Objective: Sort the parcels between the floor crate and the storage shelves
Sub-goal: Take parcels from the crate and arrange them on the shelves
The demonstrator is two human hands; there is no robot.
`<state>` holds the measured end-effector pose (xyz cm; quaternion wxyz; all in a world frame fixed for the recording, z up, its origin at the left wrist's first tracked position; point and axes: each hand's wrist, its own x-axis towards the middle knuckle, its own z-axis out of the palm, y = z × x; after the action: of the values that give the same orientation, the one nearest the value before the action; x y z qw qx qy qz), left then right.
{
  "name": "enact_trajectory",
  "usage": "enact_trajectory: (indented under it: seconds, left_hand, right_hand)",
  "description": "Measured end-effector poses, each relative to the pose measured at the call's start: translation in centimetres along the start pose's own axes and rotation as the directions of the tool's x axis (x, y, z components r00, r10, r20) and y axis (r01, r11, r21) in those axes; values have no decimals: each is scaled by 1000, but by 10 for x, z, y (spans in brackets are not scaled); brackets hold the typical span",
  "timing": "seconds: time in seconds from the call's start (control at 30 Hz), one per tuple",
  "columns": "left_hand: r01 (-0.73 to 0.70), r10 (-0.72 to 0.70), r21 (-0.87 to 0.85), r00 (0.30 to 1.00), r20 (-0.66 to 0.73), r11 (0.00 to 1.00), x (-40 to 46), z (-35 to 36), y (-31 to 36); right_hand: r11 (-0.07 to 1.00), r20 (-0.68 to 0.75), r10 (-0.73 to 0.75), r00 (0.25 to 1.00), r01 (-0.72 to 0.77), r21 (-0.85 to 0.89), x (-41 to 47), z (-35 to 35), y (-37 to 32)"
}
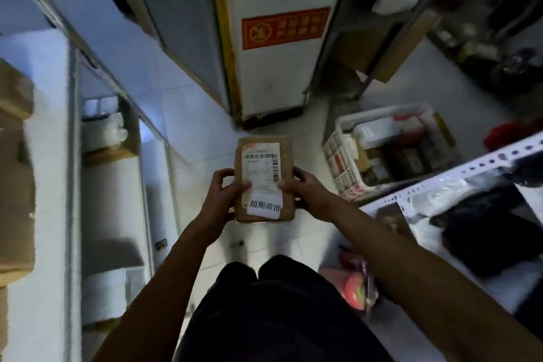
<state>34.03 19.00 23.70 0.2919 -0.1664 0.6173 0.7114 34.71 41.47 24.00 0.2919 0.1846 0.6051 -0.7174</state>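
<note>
Fingers: both sets curled round the long edges of the brown parcel [264, 178], thumbs laid on its labelled face; left thumb by the shipping label [262, 167], right thumb at the label's barcode edge.
Left hand [221, 195]: I grip the parcel's left side, clamped, nothing slack.
Right hand [305, 191]: I grip the right side, likewise clamped.
Parcel position: held in mid-air over the tiled floor [199, 123], in front of my legs, label up and facing me; apart from every shelf and from the crate.
White sticker [263, 206]: printed characters, low on the face, partly beside my left thumb.
Floor crate [342, 153]: white, latticed, on the floor to my right, already holding several parcels.
Right shelf [458, 176]: perforated white rail, dark and clear bags on it, near my right forearm.
Left shelves [70, 132]: cartons and white packages stacked.
Step in hand: in my judgement, reading the label to decide destination.
Method: I would keep thumbs off the barcode and sticker, hold the face level, read fully before committing to crate or shelf.
</note>
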Motion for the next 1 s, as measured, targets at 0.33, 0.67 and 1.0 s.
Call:
enact_trajectory:
  seconds: [0.33,0.67,1.0]
  left_hand:
    - [82,-181,307,933,311,948,124,75,60]
    - [112,-339,481,843,417,870,236,224,97]
    - [137,-496,630,749,439,764,331,343,104]
  right_hand:
    - [941,-368,18,929,109,320,17,-70,-5]
    - [857,-522,93,848,199,476,36,-204,-29]
    - [753,-603,206,770,269,601,56,-301,-46]
